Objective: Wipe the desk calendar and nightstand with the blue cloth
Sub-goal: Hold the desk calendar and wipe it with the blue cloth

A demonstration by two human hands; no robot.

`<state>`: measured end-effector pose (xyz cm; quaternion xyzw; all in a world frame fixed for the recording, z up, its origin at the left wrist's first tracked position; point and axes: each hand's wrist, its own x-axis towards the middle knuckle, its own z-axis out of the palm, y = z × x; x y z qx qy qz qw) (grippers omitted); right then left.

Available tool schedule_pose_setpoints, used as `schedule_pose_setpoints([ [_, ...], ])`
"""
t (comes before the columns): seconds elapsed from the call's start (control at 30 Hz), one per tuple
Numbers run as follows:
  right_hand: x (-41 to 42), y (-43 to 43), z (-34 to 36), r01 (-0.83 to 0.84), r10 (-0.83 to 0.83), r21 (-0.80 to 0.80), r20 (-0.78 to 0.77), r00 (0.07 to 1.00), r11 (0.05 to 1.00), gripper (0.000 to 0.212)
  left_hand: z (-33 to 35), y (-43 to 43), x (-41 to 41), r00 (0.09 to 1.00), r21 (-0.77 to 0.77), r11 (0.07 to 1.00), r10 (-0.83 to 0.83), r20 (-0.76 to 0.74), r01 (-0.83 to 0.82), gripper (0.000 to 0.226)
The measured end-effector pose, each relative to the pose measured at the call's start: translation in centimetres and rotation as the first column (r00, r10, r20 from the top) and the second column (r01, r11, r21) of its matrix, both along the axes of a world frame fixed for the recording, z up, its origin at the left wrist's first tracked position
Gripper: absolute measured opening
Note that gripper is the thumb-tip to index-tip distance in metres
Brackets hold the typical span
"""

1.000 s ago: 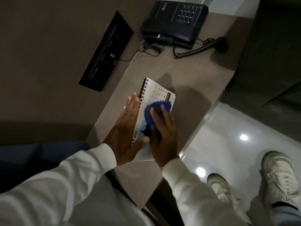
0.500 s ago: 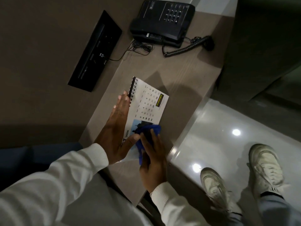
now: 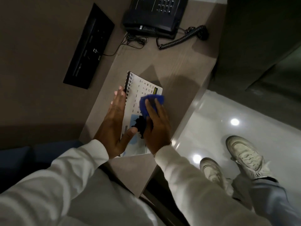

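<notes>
A white spiral-bound desk calendar (image 3: 143, 86) lies flat on the brown nightstand (image 3: 175, 62). My left hand (image 3: 114, 123) rests flat with fingers together along the calendar's left edge by the black spiral, its thumb on the page. My right hand (image 3: 157, 126) presses a bunched blue cloth (image 3: 151, 101) onto the calendar's date grid. The cloth and my hands hide much of the lower page with its blue picture.
A black telephone (image 3: 156, 13) with a coiled cord (image 3: 182, 39) stands at the nightstand's far end. A black socket panel (image 3: 89, 46) sits in the wall at left. White glossy floor and my white shoes (image 3: 244, 154) lie to the right.
My right hand has pushed the blue cloth from the near end of the calendar up toward the date grid. My left hand has stayed along the left edge.
</notes>
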<state>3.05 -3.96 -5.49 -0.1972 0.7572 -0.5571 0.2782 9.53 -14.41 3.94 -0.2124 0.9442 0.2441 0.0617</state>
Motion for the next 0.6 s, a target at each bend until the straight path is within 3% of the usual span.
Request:
schedule_pose_setpoints([
  [0.2, 5.0, 3.7, 0.3, -0.094, 0.095, -0.023, 0.086, 0.992, 0.995, 0.053, -0.3, -0.2, 0.1, 1.0, 0.01, 1.0, 0.005, 0.001, -0.005, 0.092],
  [0.37, 1.6, 1.6, 1.4, -0.042, 0.049, -0.102, 0.071, 0.996, 0.994, 0.046, -0.4, -0.3, 0.2, 1.0, 0.005, 1.0, 0.008, 0.015, -0.008, 0.093],
  [0.47, -1.3, -0.7, 1.4, 0.017, -0.015, -0.067, 0.029, 0.999, 0.998, 0.042, -0.3, -0.2, 0.0, 1.0, 0.021, 1.0, 0.023, 0.016, -0.023, 0.094],
  [0.6, -0.8, 0.0, 1.5, -0.038, 0.039, -0.017, 0.057, 0.998, 0.999, 0.043, 0.1, 0.0, -0.3, 0.999, 0.018, 1.0, 0.025, 0.024, -0.026, 0.091],
])
